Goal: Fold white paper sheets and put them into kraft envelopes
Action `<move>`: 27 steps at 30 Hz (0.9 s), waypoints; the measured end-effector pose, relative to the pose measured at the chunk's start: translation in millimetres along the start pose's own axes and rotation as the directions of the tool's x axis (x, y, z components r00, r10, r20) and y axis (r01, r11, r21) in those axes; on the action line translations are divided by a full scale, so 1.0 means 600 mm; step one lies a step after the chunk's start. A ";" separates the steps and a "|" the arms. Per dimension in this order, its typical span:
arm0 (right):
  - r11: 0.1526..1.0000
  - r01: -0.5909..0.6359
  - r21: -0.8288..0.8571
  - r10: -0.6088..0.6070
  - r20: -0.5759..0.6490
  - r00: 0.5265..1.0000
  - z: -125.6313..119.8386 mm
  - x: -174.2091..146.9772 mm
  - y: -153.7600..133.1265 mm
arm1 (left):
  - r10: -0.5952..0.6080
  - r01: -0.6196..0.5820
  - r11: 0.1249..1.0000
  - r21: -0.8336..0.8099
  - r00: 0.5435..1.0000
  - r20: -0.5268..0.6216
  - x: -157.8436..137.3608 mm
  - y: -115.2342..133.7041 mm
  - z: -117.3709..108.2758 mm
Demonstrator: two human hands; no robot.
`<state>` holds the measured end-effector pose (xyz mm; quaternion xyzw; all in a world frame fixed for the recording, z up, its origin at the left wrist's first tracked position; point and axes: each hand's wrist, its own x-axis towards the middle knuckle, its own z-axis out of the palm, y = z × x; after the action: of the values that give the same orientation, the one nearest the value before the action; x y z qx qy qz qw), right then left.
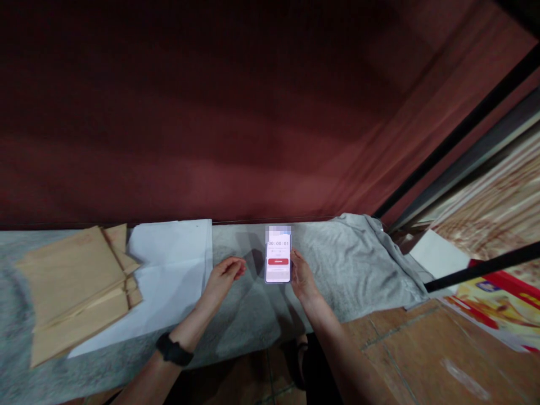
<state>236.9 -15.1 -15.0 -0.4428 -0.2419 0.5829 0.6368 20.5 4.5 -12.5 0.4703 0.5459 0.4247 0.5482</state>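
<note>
My right hand grips a smartphone by its right edge, the lit screen facing up at me. A timer reading 00:00:01 and a red button show on that screen, and its top part is blurred out. To the left of the phone, apart from it, is my left hand, fingers curled in together with nothing visible in them. A black watch band circles my left wrist. White paper sheets lie just left of that hand, partly under a stack of brown paper envelopes or bags.
A grey cloth covers the long surface below my hands, bunched at the right end. Behind it rises a dark red wall. Black bars cross the right side. A colourful printed box lies near the tiled floor.
</note>
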 end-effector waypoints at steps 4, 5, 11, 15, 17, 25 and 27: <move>1.000 0.013 0.014 -0.013 -0.016 1.000 -0.009 0.002 -0.005 | 0.077 -0.075 0.993 0.088 0.997 -0.017 0.010 -0.003 -0.010; 1.000 0.021 0.015 -0.021 -0.021 1.000 -0.012 0.003 -0.007 | 0.122 -0.116 0.981 0.153 0.992 -0.025 0.014 -0.002 -0.016; 0.999 0.045 -0.005 -0.045 -0.068 0.997 -0.032 0.010 -0.017 | 0.392 -0.207 0.585 0.784 0.918 -0.050 0.013 0.008 -0.070; 0.998 0.064 -0.008 -0.065 -0.071 0.995 -0.044 0.014 -0.025 | 0.321 0.050 0.273 0.961 0.937 -0.140 -0.004 0.002 -0.087; 0.997 0.079 -0.003 -0.079 -0.088 0.993 -0.049 0.016 -0.027 | 0.257 0.128 0.206 0.970 0.950 -0.179 -0.008 -0.004 -0.089; 0.993 0.063 -0.104 -0.079 -0.159 0.984 -0.087 0.039 -0.049 | 0.182 0.154 0.101 0.983 0.969 -0.170 -0.002 -0.002 -0.093; 0.990 0.050 -0.128 -0.072 -0.177 0.982 -0.106 0.047 -0.064 | 0.178 0.165 0.087 0.982 0.968 -0.179 -0.001 0.002 -0.094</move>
<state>315.6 -3.6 -19.3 -0.5249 -0.2320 0.5043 0.6452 -35.7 7.1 -9.2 0.6604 0.7509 0.0014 0.0092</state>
